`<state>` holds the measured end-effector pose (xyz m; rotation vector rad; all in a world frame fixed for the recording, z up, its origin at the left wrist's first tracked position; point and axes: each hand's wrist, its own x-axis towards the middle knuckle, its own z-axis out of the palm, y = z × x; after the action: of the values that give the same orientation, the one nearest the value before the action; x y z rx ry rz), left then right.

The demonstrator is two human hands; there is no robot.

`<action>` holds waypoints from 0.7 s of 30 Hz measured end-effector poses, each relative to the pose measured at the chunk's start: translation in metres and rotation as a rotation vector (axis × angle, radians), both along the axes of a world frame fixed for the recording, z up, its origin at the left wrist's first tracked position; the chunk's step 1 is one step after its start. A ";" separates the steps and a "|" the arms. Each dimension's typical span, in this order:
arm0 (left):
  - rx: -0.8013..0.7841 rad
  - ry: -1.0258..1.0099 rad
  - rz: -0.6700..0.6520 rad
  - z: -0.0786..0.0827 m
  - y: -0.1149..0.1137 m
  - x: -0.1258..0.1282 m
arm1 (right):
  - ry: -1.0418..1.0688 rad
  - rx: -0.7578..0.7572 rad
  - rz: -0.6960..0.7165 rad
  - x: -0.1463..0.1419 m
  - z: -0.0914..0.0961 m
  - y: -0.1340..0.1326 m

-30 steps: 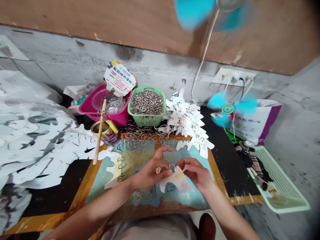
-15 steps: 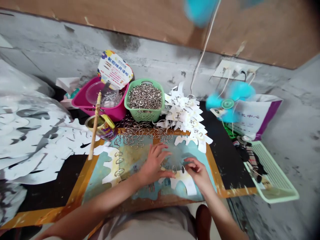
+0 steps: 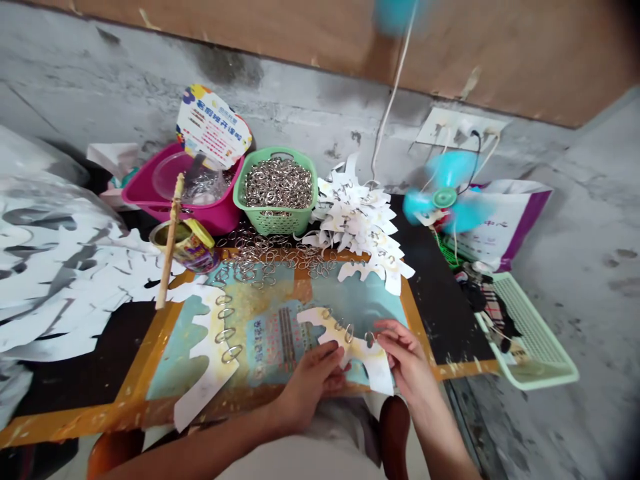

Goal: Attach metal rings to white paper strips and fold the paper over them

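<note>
My left hand point(image 3: 317, 373) is closed on the lower edge of a white cut-out piece point(image 3: 360, 353) with a scalloped side, thumb on top. Several oval metal rings sit along its upper edge. My right hand point(image 3: 407, 353) is at the piece's right end, its thumb and finger pinched at the outermost metal ring point(image 3: 370, 339); the exact contact is partly hidden. To the left, a second white cut-out piece point(image 3: 210, 373) lies on the blue board point(image 3: 285, 300), with metal rings along its yellowish glued edge. Its lower end sticks out past the table's front edge.
Loose rings point(image 3: 265, 257) lie behind the board, before a green basket point(image 3: 275, 223) full of rings. A pink basket point(image 3: 220, 217) and a can point(image 3: 190, 247) with a stick stand left. Finished-looking pieces point(image 3: 360, 213) are heaped behind; a blue fan point(image 3: 445, 197) spins at right.
My left hand has moved down from above the white piece and taken its lower edge. The piece is now lifted and tilted towards me, with my right hand still at its right end.
</note>
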<state>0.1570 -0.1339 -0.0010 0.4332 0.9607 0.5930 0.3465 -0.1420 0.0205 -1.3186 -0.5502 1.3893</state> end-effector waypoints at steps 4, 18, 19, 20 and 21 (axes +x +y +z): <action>0.073 -0.005 0.276 0.001 0.007 0.011 | 0.070 0.046 -0.015 -0.003 0.003 -0.006; 0.479 0.287 0.374 0.000 0.044 -0.012 | -0.578 0.395 0.245 -0.018 -0.001 0.029; 0.499 0.305 0.376 -0.001 0.044 -0.014 | -0.609 0.407 0.286 -0.025 0.000 0.035; 0.519 0.323 0.378 -0.002 0.045 -0.017 | -0.624 0.411 0.314 -0.032 0.001 0.040; 0.541 0.342 0.379 -0.003 0.045 -0.019 | -0.630 0.407 0.330 -0.038 0.000 0.045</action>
<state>0.1378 -0.0887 -0.0040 0.8628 1.2175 1.1594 0.3089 -0.0967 0.0205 -1.3490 -1.4487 1.0119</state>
